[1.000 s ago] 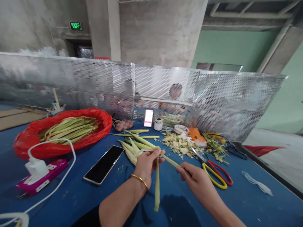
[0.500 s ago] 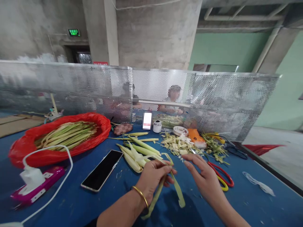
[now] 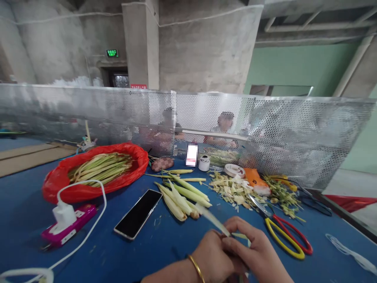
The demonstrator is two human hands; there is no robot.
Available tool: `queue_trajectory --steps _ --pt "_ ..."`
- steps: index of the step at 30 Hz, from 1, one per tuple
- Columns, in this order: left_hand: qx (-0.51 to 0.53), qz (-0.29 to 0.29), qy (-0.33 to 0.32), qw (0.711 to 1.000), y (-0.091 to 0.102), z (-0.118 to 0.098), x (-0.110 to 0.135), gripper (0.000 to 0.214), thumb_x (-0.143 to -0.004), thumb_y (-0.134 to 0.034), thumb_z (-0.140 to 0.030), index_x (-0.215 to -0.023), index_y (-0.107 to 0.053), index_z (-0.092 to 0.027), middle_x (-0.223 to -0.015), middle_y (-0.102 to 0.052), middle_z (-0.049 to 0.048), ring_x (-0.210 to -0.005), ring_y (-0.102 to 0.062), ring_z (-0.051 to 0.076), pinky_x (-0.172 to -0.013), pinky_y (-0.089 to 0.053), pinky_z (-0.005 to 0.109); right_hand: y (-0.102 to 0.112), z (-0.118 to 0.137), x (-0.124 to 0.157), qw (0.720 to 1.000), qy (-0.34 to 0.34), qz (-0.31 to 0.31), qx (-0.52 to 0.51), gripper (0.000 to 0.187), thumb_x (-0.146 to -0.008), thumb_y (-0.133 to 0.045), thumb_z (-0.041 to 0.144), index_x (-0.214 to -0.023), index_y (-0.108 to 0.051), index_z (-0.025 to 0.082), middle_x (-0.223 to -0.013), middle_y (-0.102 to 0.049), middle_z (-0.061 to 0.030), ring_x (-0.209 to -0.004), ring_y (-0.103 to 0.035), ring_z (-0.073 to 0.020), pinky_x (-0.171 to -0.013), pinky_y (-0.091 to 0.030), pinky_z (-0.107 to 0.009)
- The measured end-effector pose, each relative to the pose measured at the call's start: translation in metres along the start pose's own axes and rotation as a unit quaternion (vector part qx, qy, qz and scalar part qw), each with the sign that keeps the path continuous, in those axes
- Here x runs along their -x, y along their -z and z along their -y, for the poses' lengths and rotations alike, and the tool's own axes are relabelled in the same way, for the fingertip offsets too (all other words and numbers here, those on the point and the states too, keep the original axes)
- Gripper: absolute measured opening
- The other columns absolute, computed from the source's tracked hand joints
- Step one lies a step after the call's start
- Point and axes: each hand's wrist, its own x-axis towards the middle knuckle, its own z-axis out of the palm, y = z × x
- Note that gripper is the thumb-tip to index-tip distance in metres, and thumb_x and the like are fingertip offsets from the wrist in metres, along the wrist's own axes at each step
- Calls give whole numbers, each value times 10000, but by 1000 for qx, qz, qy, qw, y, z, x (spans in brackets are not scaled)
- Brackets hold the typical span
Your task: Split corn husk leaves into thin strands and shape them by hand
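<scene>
My left hand [image 3: 212,251], with a gold bangle at the wrist, is closed around a pale green leaf strip [image 3: 213,219] that looks like corn husk. Fingers of my right hand [image 3: 252,244] press together on the same strip, right against the left hand. One end of the strip sticks out up and to the left, blurred; the lower part is mostly hidden by the hands. Just beyond lie several pale green husk-like leaf bundles [image 3: 188,190]. To the right, scissors [image 3: 284,236] with red and yellow handles rest on the blue table [image 3: 165,251], blades toward a heap of clippings [image 3: 231,188].
At left are a red plastic bag [image 3: 55,181] of long leaf strips, a purple power strip [image 3: 69,226] with a white cable, and a black phone [image 3: 138,214]. Tape [image 3: 235,170] and an orange packet [image 3: 253,179] sit behind. A perforated metal screen [image 3: 206,106] separates two people opposite.
My right hand has come in from the right and closed on the leaf strip beside my left hand. Both hands now sit lower, and the scissors show more fully. The view has shifted left.
</scene>
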Motion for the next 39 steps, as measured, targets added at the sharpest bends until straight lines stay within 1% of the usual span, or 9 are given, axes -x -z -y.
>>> queue_trajectory --steps 4,6,8,14,20,26,31,35,39 --pt "51 -25 35 998 7 -5 -6 148 -564 -686 -265 -529 -618 -138 -529 -635 20 -386 -544 110 -324 -304 175 -1 1 7 986 106 -103 76 140 -847 -584 265 -733 -634 202 -806 -654 -38 -723 -647 -176 -636 -510 -235" --pt "112 -93 51 988 15 -8 -13 144 -540 -720 -242 -578 -613 -153 -511 -638 7 -403 -572 126 -309 -268 163 -1 2 10 958 185 -152 155 116 -863 -571 225 -780 -651 210 -765 -621 -34 -679 -619 -165 -577 -486 -231" --pt "133 -116 43 983 24 -11 -18 154 -558 -730 -242 -624 -627 -149 -561 -664 7 -380 -540 97 -300 -246 158 -2 4 12 929 247 -168 220 110 -878 -564 186 -844 -664 219 -707 -599 -19 -620 -578 -152 -559 -450 -245" --pt "159 -122 20 979 37 -22 -16 165 -701 -692 -271 -673 -680 -109 -629 -680 55 -495 -594 93 -322 -200 142 -14 11 15 829 385 -68 400 277 -946 -382 98 -917 -656 121 -733 -640 -62 -641 -555 -175 -651 -402 -333" --pt "203 -113 39 972 39 -27 -10 140 -801 -635 -211 -706 -683 -120 -744 -706 58 -625 -651 103 -458 -417 135 -28 4 10 784 400 -47 472 365 -911 -298 42 -909 -657 112 -742 -621 -74 -662 -542 -198 -752 -431 -375" --pt "262 -117 33 957 44 -26 -12 115 -811 -653 -211 -758 -688 -115 -713 -688 49 -665 -657 112 -560 -514 152 -26 5 12 806 400 21 436 211 -932 -494 304 -937 -621 136 -739 -616 -36 -674 -563 -184 -709 -445 -344" --pt "276 -107 41 954 38 -23 -12 138 -843 -599 -183 -774 -672 -88 -711 -678 53 -598 -644 94 -518 -503 151 -27 13 13 801 413 -18 432 265 -926 -374 67 -986 -628 111 -723 -617 -40 -645 -571 -171 -729 -447 -341" --pt "283 -86 20 955 31 -17 -14 135 -803 -637 -177 -704 -665 -90 -674 -666 52 -556 -622 91 -530 -490 158 -31 12 13 832 407 -45 374 330 -943 -308 68 -977 -631 122 -786 -649 -60 -769 -602 -185 -902 -430 -364" --pt "285 -79 -1 955 28 -12 -16 106 -697 -720 -170 -656 -666 -88 -658 -672 56 -559 -605 96 -567 -481 172 -35 5 14 831 375 -43 409 276 -925 -371 60 -943 -636 136 -761 -627 -42 -718 -590 -170 -873 -451 -360"
